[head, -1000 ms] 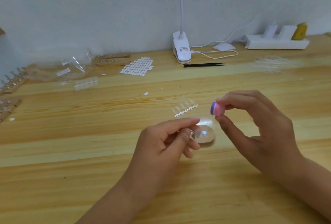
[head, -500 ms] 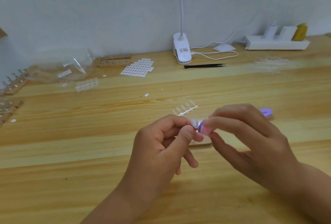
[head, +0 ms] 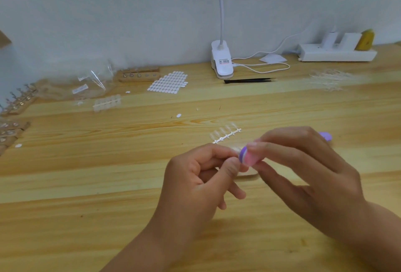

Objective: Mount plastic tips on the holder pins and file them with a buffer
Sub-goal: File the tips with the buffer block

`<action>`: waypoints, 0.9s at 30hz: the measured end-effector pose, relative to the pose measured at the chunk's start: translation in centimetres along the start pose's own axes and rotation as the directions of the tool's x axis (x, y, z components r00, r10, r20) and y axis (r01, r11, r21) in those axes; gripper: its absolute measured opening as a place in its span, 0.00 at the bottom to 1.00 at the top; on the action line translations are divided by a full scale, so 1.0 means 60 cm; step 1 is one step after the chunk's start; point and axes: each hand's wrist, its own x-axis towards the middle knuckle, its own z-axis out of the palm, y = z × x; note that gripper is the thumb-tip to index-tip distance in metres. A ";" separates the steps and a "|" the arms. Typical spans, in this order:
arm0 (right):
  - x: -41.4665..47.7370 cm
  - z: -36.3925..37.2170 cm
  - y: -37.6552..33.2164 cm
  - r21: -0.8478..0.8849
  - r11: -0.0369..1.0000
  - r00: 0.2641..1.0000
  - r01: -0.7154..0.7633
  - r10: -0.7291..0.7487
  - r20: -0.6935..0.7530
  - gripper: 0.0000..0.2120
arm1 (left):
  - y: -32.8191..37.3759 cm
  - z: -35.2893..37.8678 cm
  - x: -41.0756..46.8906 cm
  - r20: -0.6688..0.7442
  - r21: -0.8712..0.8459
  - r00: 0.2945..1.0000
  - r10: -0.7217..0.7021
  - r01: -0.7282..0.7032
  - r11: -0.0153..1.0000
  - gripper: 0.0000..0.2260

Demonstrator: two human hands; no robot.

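Pink and purple, the buffer sits pinched between the thumb and fingertips of your right hand. Its end face is turned toward your left hand and is touching it or all but touching it. Your left thumb and forefinger are pinched round something small, which I judge to be the holder pin with a tip mounted. The tip itself is hidden behind your fingers and the buffer, so I cannot tell how it sits. Both hands hover just above a pale wooden base on the table, and the strip of unmounted tips lies just beyond them.

You look to be in the filing step. To do it well, brace your little fingers or the heels of your hands on the table so the two pinches don't wander. Pinch the pin low and leave the tip's edge proud of your fingertips, or the buffer will scrub skin instead of plastic. Use light, short strokes in one direction along the edge, and turn the pin rather than the buffer to reach each side. Thin plastic probably flexes and may pop off its pin under pressure, so let the grit do the work and pause often to check the shape
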 end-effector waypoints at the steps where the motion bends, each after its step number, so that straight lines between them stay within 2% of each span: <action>1: 0.000 0.002 -0.004 0.004 1.000 1.000 0.017 -0.017 0.004 0.10 | 0.000 0.001 -0.001 -0.001 0.007 1.000 0.019 -0.019 1.000 0.04; 4: -0.001 0.000 0.004 -0.038 0.999 0.999 0.032 -0.031 0.045 0.13 | 0.001 0.002 -0.002 -0.035 0.009 0.999 0.025 -0.025 1.000 0.06; 7: -0.001 -0.004 0.015 -0.081 0.997 0.999 -0.018 0.021 0.026 0.13 | -0.002 0.000 -0.001 -0.068 -0.005 0.998 0.015 -0.015 1.000 0.06; 11: -0.004 0.005 -0.003 0.003 1.000 1.000 0.028 -0.028 0.009 0.14 | 0.002 0.003 -0.001 -0.060 -0.019 0.998 0.029 -0.030 0.999 0.06; 14: -0.005 0.001 0.007 -0.021 0.999 0.999 0.026 -0.025 0.041 0.14 | 0.003 0.000 0.000 -0.048 -0.051 0.999 0.014 -0.016 0.999 0.03; 18: 0.000 -0.008 0.015 0.001 0.999 0.999 -0.048 0.048 -0.019 0.14 | 0.005 -0.002 0.002 -0.001 -0.105 0.999 -0.040 0.040 0.994 0.05; 21: -0.002 -0.003 -0.002 0.071 0.997 1.000 0.024 -0.024 -0.003 0.13 | 0.004 0.001 0.001 0.064 -0.140 0.997 -0.046 0.054 0.989 0.04; 24: -0.003 -0.002 0.006 0.034 0.999 0.999 0.037 -0.039 0.030 0.13 | 0.008 0.001 0.000 0.128 -0.182 0.991 -0.037 0.060 0.981 0.04; 27: 0.000 -0.006 0.018 0.013 1.000 1.000 -0.018 0.017 0.015 0.14 | 0.008 -0.002 0.000 0.143 -0.185 0.989 -0.048 0.074 0.980 0.05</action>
